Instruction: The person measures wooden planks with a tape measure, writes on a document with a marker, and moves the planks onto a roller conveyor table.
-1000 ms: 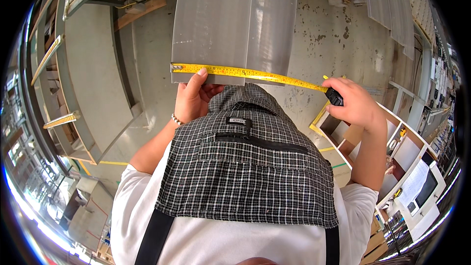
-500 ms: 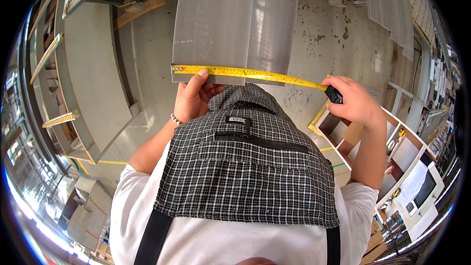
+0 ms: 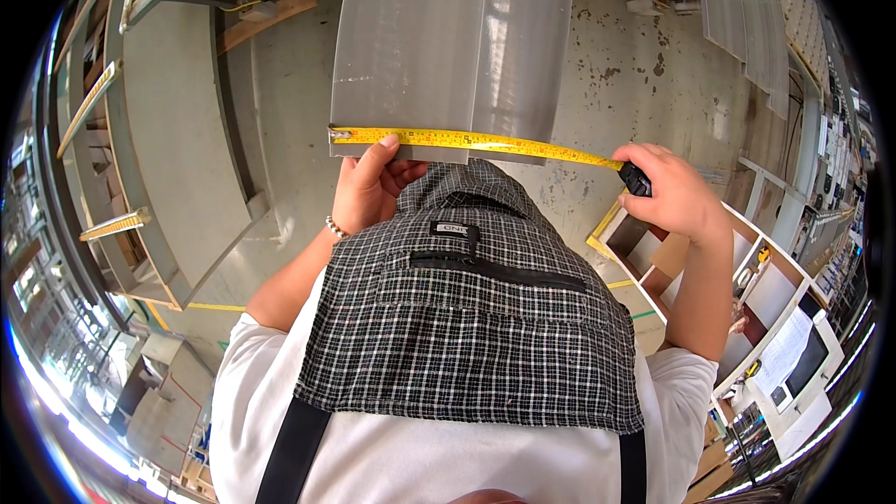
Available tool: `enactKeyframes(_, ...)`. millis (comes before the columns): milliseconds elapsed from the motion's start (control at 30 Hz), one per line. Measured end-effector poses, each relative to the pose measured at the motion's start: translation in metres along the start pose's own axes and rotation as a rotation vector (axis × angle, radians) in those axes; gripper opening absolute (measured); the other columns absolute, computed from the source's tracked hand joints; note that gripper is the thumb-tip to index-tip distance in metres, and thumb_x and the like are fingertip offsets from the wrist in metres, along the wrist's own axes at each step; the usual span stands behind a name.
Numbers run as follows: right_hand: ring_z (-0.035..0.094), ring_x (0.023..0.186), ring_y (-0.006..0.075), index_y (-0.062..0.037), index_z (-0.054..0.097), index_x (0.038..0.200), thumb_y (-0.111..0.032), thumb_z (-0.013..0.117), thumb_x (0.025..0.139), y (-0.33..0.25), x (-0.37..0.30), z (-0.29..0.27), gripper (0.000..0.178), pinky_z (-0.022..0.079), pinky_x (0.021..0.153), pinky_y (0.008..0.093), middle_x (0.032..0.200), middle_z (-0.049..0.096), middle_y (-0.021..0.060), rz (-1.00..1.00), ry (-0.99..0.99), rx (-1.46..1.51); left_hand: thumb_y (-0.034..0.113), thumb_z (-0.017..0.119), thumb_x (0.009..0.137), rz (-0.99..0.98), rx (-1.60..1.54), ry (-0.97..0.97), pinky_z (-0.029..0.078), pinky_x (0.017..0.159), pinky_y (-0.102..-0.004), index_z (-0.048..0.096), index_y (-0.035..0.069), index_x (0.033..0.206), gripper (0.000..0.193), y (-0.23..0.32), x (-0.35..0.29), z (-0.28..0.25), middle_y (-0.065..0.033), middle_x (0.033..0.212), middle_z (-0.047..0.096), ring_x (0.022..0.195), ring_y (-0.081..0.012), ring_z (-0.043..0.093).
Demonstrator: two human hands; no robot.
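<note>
A long grey sheet (image 3: pixel 411 47) extends away from me, with a lengthwise step where a second grey strip (image 3: pixel 525 56) lies along its right side. Across the near end runs the yellow blade (image 3: pixel 523 146) of a tape measure, its metal hook at the sheet's left edge. My left hand (image 3: pixel 364 191) is closed on that end, thumb pressing the blade down and fingers under the sheet. Off to the right, my right hand (image 3: pixel 679 194) grips the black tape measure case (image 3: pixel 637 179). The blade slopes slightly down toward the case, beyond the strip's right edge.
To the left stands a grey-topped bench or rack (image 3: pixel 177 131) with yellowish edge strips. A divided wooden box cart (image 3: pixel 644 252) with papers and a screen is close by my right elbow. More grey sheets (image 3: pixel 737 19) lie at the far right, above a worn floor (image 3: pixel 616 65).
The grey sheet and the tape end have shifted very slightly to the right. Both hands keep their hold, almost still.
</note>
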State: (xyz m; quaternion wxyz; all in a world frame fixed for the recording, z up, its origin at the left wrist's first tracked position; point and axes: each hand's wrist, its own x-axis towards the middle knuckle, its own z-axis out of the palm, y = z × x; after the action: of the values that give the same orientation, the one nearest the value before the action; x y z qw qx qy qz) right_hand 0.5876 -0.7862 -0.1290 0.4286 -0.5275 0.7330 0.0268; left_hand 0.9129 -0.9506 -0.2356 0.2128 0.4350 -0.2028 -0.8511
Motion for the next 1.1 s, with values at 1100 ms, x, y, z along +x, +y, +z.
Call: enactKeyframes(1100,0.053,0.103,0.0246,-0.0141,0.058,0.114,-0.02,0.068,0.074,-0.02,-0.015,0.051,0.042,0.044,0.082,0.042,0.105,0.057,0.0046,0.092,0.4,-0.266,0.017,0.055,0.093,0.012,-0.02,0.01,0.057,0.078,-0.0352,0.054,-0.003,0.112,0.028,0.001,0.001,0.0,-0.0149,0.102,0.066,0.088,-0.0228,0.068)
